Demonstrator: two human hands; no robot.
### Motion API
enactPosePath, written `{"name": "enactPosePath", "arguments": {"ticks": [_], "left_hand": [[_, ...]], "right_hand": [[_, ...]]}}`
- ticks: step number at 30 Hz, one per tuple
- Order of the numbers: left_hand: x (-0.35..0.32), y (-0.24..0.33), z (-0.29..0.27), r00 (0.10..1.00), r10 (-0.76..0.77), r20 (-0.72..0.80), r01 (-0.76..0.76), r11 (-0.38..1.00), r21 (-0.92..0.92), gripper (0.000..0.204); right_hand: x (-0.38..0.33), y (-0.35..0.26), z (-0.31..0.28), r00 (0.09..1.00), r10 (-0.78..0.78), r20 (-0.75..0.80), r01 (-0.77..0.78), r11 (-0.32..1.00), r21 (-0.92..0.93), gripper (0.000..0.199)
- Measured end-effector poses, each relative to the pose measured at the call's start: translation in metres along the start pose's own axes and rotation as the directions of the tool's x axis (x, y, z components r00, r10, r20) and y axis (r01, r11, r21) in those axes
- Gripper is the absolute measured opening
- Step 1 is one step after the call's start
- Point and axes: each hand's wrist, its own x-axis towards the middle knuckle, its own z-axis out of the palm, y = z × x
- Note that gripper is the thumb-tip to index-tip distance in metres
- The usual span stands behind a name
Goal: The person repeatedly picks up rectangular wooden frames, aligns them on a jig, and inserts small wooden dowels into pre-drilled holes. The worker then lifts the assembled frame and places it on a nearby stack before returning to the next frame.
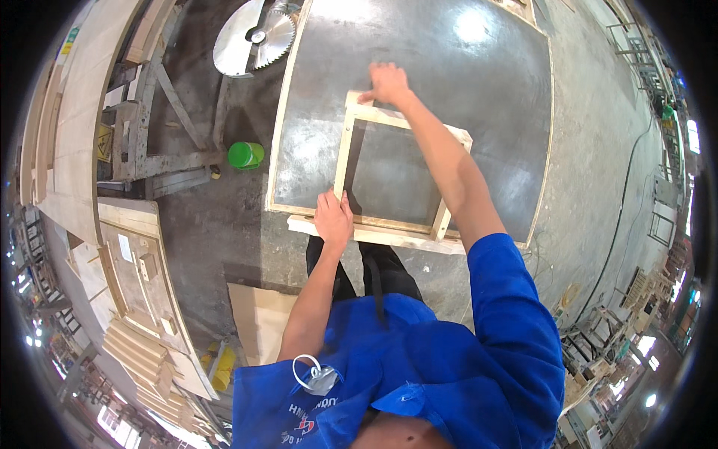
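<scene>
We judge the wooden frame (407, 118) on the dark panel (486, 97) light, stiff, best held by its rails (342, 163). Our left hand (333, 218) grips the left one; our right hand (387, 82), half-open, touches its far end, hold unclear.

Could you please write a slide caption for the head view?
Left hand at the near end, right hand at the far end of a wooden frame on a dark tabletop.

Saw blade (277, 41), green tub (245, 156), stacked wooden strips (138, 352)
</scene>
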Motion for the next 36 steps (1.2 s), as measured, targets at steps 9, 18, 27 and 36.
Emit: {"name": "enactPosePath", "arguments": {"ticks": [9, 18, 27, 36], "left_hand": [[0.022, 0.008, -0.012, 0.967, -0.096, 0.235, 0.117, 0.991, -0.073, 0.036], [0.062, -0.058, -0.05, 0.601, 0.147, 0.785, 0.164, 0.939, -0.302, 0.044], [0.114, -0.009, -0.039, 0.383, 0.153, 0.911, -0.424, 0.905, 0.026, 0.045], [0.229, 0.03, 0.012, 0.751, 0.039, 0.66, 0.06, 0.99, -0.127, 0.066]], "right_hand": [[-0.115, 0.178, -0.004, 0.746, 0.665, -0.034, -0.567, 0.662, 0.489, 0.053], [-0.209, 0.158, 0.01, 0.712, 0.532, 0.459, -0.683, 0.371, 0.629, 0.039], [-0.22, 0.142, 0.004, 0.701, 0.608, 0.373, -0.684, 0.424, 0.594, 0.051], [-0.337, 0.047, 0.038, 0.614, 0.713, 0.337, -0.729, 0.35, 0.588, 0.04]]}}
